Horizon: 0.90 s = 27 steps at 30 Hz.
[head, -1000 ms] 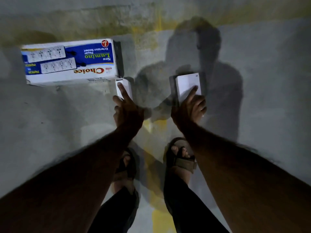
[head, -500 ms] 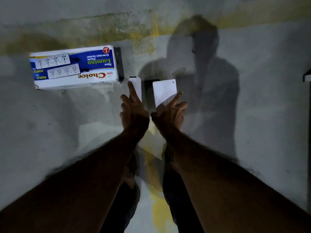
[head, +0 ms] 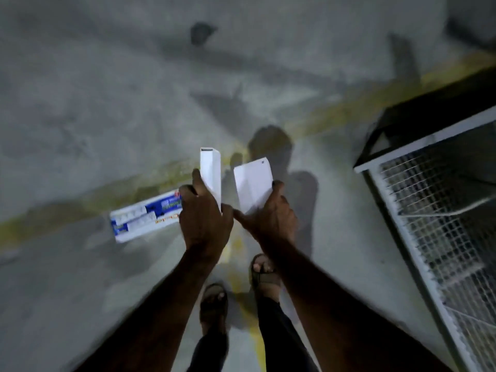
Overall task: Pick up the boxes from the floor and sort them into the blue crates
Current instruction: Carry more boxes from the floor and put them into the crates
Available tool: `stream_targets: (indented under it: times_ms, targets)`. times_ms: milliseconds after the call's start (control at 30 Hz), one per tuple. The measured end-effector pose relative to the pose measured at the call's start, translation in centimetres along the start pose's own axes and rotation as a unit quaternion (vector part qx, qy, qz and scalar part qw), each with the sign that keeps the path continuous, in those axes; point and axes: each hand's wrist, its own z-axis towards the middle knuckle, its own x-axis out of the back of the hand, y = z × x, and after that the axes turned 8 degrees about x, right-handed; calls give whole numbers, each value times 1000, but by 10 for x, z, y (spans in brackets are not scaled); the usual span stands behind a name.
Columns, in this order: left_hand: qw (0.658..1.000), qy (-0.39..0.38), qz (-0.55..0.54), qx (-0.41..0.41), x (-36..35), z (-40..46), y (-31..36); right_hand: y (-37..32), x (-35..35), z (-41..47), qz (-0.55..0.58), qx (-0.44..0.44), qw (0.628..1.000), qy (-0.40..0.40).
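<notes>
Boxes: my left hand (head: 205, 218) grips the narrow white box (head: 210, 173), my right hand (head: 269, 217) grips the flat white box (head: 253, 186), both off the floor, long axes pointing away. The wire cage (head: 440, 210) sits right, nearer my right hand; no blue crates visible.

Three boxes: two plain white boxes (head: 210, 170) (head: 253, 183), one blue-and-white extension socket box (head: 142, 220); two hands (head: 205, 218) (head: 269, 216); one wire-mesh cage (head: 440, 210).

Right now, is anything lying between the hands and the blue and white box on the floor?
Nothing visible does, but the left hand and right hand each already hold a white box.
</notes>
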Motion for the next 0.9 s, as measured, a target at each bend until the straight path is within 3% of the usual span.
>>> stream_targets:
  times_ms: [100,200,367,633,800,900]
  targets:
    - [997,44,19,-68,88,-28,42,-42,90,-29,31,28,997,58]
    - [992,40,-26,-115,182,-59,85,-74,186,-66,30,24,994,99]
    - [966,87,-39,-239,292,-133,152,-87,332,-140,-45,34,971,233]
    - [889,147,-28,-432,366,-272,290,-39,499,-240,-128,-31,906,402]
    - [835,142,-24,-532,371,-362,369,24,569,-283,-68,-46,879,469]
    - [819,123,-33,-559,355,-417,411,69,609,-305,-59,-64,872,481]
